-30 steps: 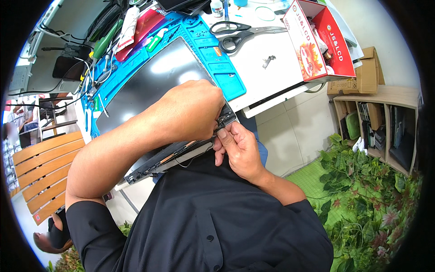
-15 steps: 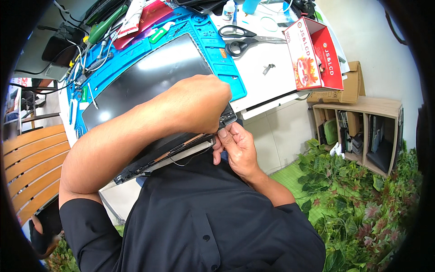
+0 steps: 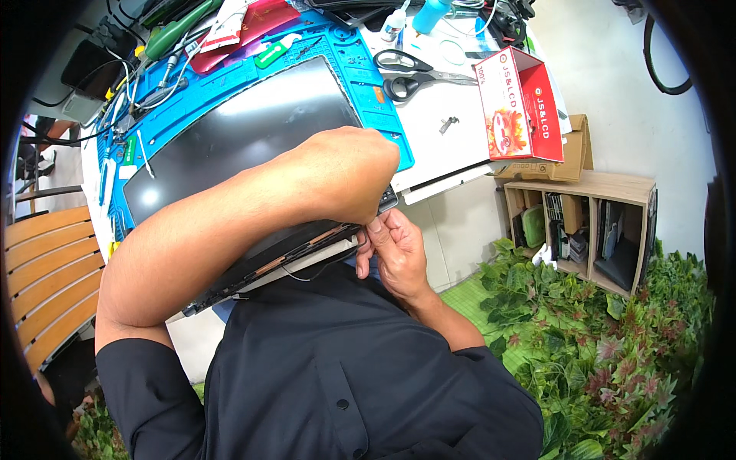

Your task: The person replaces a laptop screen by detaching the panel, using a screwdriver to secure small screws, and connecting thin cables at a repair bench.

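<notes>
A dark laptop screen (image 3: 253,115) lies face up on a blue work mat (image 3: 383,123), its near edge jutting past the table toward me. Across it reaches my left arm. My left hand (image 3: 356,172) is closed in a fist at the screen's near right corner; its fingertips and whatever they hold are hidden. Just below, my right hand (image 3: 399,257) pinches that same corner between thumb and fingers. Along the near edge run dark strips and a copper-coloured band (image 3: 307,247). A thin loose cable (image 3: 299,277) hangs beneath it, close to my right fingers.
Black-handled scissors (image 3: 414,75) and a small dark part (image 3: 449,123) lie on the white table. A red and white box (image 3: 521,107) stands at its right end. Tools and cables crowd the far left. A wooden shelf (image 3: 583,230), leafy plants (image 3: 598,337) and a slatted chair (image 3: 54,276) surround the table.
The whole view has shifted slightly, so the table and box sit a little further left. Both hands stay at the screen's corner with nearly the same grip.
</notes>
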Demonstrator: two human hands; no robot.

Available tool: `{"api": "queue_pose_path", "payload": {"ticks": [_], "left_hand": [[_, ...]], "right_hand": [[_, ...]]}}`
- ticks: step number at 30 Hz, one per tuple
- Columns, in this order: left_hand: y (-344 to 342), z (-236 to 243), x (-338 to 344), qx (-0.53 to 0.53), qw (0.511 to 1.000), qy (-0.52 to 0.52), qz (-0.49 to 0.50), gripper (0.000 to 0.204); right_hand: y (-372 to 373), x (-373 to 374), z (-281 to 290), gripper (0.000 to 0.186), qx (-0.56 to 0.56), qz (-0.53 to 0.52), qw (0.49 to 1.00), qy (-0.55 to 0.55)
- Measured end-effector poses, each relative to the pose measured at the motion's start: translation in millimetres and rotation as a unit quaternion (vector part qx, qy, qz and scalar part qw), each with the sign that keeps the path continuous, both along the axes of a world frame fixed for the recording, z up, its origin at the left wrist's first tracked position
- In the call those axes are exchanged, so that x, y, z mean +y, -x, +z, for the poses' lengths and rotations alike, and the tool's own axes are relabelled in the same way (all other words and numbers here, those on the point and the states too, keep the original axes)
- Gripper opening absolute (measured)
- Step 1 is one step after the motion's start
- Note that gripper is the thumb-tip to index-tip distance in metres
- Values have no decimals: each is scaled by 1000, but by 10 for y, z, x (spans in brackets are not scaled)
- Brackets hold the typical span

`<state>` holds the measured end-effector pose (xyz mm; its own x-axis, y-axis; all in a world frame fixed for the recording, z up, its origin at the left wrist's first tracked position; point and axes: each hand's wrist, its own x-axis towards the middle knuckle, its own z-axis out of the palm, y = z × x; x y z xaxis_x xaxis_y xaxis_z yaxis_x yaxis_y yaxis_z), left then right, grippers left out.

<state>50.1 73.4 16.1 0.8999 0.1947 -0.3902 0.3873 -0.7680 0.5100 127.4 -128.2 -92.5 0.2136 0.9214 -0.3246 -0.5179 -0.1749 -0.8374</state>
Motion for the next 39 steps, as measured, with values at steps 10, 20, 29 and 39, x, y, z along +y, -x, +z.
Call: {"api": "queue_pose_path", "payload": {"ticks": [10,20,29,39], "left_hand": [[45,-76,17,9,1000,6,3,11],[258,-38,-75,-90,995,15,50,8],[458,-59,26,-163,977,-74,-116,27],[363,-95,116,-159,965,-71,-194,34]], "right_hand": [[-14,-4,-12,27,17,8,1000,-6],[-30,13,40,27,27,15,999,10],[-81,2,71,25,25,39,999,23],[-84,-6,88,20,61,33,997,23]]}}
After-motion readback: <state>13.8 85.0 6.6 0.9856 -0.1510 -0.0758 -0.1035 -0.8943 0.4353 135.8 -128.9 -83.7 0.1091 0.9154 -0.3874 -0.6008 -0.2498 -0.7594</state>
